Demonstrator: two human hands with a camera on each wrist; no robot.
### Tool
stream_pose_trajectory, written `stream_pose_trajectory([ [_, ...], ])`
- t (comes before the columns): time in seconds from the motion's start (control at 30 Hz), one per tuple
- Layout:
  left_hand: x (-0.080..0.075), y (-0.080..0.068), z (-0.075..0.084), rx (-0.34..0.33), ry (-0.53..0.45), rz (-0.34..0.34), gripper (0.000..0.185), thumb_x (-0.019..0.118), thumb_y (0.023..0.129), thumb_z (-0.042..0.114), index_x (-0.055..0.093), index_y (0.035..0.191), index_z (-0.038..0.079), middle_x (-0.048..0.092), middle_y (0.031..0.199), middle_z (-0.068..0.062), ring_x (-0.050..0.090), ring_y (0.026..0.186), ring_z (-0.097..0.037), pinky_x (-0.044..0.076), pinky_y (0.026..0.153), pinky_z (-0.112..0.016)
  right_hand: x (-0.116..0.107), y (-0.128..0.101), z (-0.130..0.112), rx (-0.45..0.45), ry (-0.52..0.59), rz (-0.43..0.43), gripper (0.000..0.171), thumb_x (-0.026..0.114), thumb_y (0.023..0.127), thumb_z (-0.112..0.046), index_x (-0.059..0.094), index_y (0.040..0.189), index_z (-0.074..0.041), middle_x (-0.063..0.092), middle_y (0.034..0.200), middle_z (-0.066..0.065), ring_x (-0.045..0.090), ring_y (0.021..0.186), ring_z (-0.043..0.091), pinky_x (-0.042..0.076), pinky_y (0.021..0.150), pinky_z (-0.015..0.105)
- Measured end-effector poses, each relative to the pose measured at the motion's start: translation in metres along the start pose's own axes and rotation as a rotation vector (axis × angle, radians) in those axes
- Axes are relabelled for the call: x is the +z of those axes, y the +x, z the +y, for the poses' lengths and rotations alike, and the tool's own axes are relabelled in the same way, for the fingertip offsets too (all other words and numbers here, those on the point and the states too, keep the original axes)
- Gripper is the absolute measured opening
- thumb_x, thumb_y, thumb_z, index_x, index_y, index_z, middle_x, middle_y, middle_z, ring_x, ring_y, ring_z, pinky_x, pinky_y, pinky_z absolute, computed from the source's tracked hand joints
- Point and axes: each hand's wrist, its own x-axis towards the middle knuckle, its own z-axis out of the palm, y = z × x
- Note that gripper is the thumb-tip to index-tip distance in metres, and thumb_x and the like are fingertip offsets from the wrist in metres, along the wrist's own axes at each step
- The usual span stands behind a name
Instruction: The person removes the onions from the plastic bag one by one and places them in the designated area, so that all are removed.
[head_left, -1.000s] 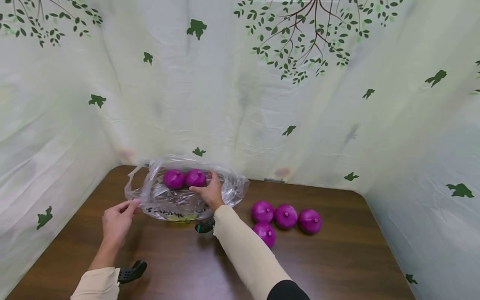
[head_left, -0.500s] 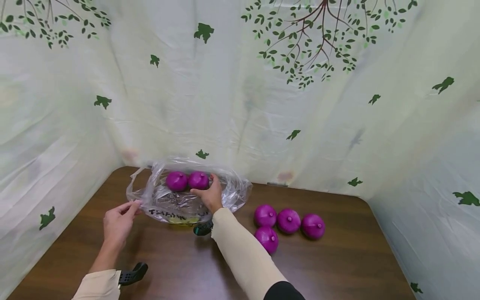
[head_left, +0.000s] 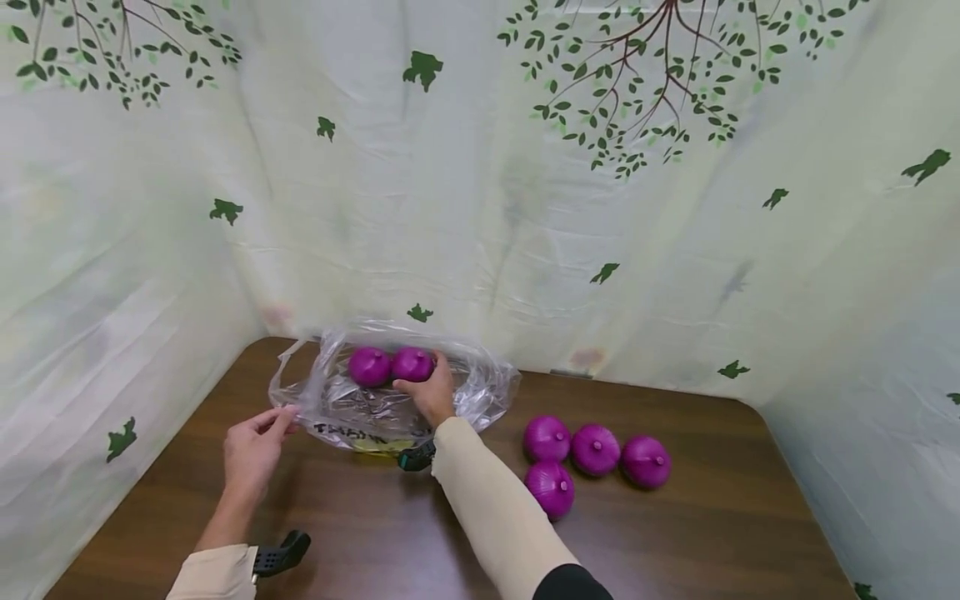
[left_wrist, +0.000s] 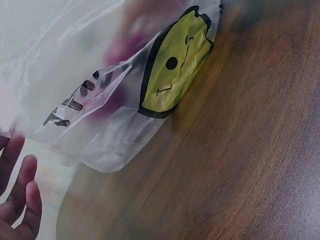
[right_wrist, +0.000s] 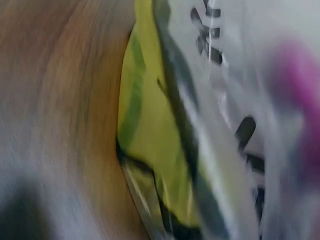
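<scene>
A clear plastic bag with black lettering and a yellow cartoon print lies at the back left of the table. My left hand pinches its near left edge between thumb and fingers. Inside the bag's opening, my right hand grips a purple onion. Another purple onion sits against it on the left. In the left wrist view the yellow print faces the camera, with blurred purple behind the film. The right wrist view shows the bag's print close up; that hand's fingers are hidden there.
Several more purple onions stand in a cluster on the brown wooden table, right of the bag. A pale curtain with leaf prints hangs behind the table and along both sides.
The head view has shifted slightly, so everything appears a little further right and lower. Both hands keep their holds, and the onions have not visibly moved on the table.
</scene>
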Motion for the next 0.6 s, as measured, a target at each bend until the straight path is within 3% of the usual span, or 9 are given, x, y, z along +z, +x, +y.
stream_pose_trajectory([
  [0.23, 0.005, -0.003, -0.002, 0.012, -0.018, -0.028, 0.057, 0.056, 0.095, 0.046, 0.064, 0.121, -0.004, 0.070, 0.099, -0.018, 0.058, 0.103, -0.034, 0.042, 0.076, -0.029, 0.002, 0.002, -0.004, 0.004, -0.085, 0.042, 0.083, 0.088, 0.067, -0.017, 0.044, 0.136, 0.000, 0.057, 0.125, 0.018, 0.055, 0.115, 0.034, 0.045, 0.094, 0.045],
  [0.43, 0.005, -0.003, -0.001, 0.022, -0.013, -0.011, 0.055, 0.057, 0.095, 0.045, 0.065, 0.119, -0.003, 0.070, 0.096, -0.017, 0.058, 0.096, -0.029, 0.041, 0.074, -0.028, 0.002, 0.002, -0.005, 0.021, -0.139, 0.071, 0.079, 0.088, 0.068, -0.014, 0.046, 0.134, 0.001, 0.054, 0.125, 0.019, 0.053, 0.117, 0.034, 0.044, 0.097, 0.044],
  [0.6, 0.004, -0.002, 0.001, 0.009, -0.024, -0.011, 0.056, 0.056, 0.095, 0.046, 0.065, 0.120, -0.003, 0.069, 0.098, -0.017, 0.055, 0.098, -0.029, 0.041, 0.075, -0.028, 0.003, -0.001, -0.020, 0.036, -0.197, 0.022, 0.082, 0.088, 0.067, -0.014, 0.046, 0.136, 0.001, 0.051, 0.126, 0.019, 0.053, 0.115, 0.034, 0.044, 0.096, 0.045],
])
